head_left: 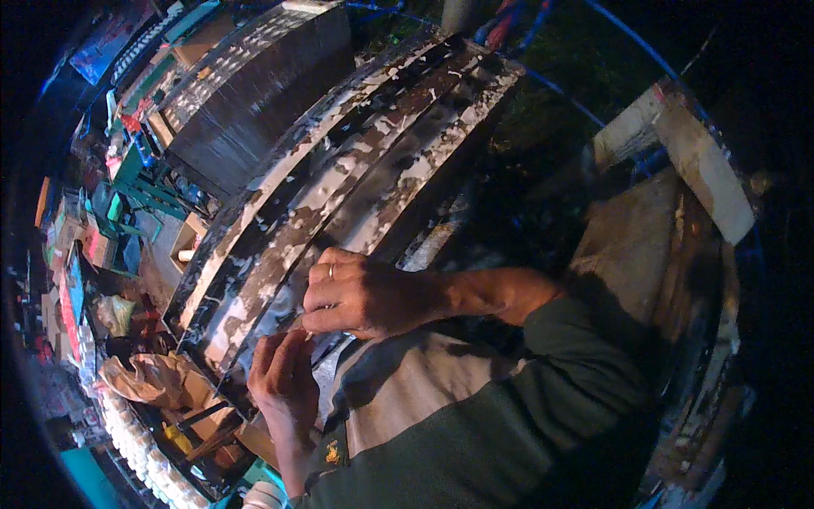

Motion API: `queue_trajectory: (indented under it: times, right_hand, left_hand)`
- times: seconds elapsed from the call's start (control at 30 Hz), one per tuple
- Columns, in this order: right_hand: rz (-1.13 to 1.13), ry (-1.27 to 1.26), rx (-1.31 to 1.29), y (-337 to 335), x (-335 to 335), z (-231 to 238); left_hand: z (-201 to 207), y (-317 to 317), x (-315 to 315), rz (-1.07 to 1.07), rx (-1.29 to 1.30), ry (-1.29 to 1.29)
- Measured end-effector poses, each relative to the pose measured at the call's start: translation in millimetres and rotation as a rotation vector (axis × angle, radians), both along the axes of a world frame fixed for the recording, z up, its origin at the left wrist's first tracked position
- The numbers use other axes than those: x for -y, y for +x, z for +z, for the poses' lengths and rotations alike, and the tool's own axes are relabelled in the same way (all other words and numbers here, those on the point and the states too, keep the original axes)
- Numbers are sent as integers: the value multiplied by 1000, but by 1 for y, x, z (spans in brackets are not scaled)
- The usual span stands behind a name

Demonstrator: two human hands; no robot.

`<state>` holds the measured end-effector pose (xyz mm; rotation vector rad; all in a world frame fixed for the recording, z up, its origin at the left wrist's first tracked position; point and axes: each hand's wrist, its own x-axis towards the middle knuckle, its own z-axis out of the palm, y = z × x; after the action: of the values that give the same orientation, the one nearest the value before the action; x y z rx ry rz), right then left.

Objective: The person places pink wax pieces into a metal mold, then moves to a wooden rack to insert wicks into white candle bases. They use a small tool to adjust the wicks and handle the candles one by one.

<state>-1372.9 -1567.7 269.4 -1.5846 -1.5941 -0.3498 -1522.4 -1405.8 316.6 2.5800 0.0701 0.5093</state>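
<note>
My right hand (360, 293), with a ring on one finger, is closed in a pinch, its fingertips curled inward. Just below and to its left is my left hand (284, 373), its fingers bent and pressed together. The fingertips of both hands nearly meet; whatever they pinch is too small or hidden to make out. They are held over the near end of a long dark trough-like frame (339, 174) with lengthwise ridges. White flaky residue is spattered along it, and it runs away toward the upper right.
Beyond the frame stands a dark boxy panel (263, 102). Crumpled brown paper (140, 377) and a curved row of white pieces (140, 441) lie at the lower left. A worn wooden seat (627, 229) is at the right. A blue cord (632, 32) crosses the top.
</note>
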Motion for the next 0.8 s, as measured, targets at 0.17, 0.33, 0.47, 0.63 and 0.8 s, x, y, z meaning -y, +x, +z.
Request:
queue_trajectory:
  times: [0.17,0.33,0.47,0.63,0.8]
  right_hand:
    - [-154,90,-6,-40,-40,11]
    - [-162,123,-73,-104,-89,6]
    - [-252,13,-155,-151,-111,17]
    - [-454,77,-238,-201,-91,12]
    - [-971,139,-377,-270,-27,11]
  left_hand:
    - [-10,-57,-68,-9,120,70]
    - [-27,-90,-126,-160,179,24]
    - [-50,-108,-161,-254,286,-177]
    - [-59,-96,-162,-490,301,-138]
    - [-45,-88,-147,-656,339,-25]
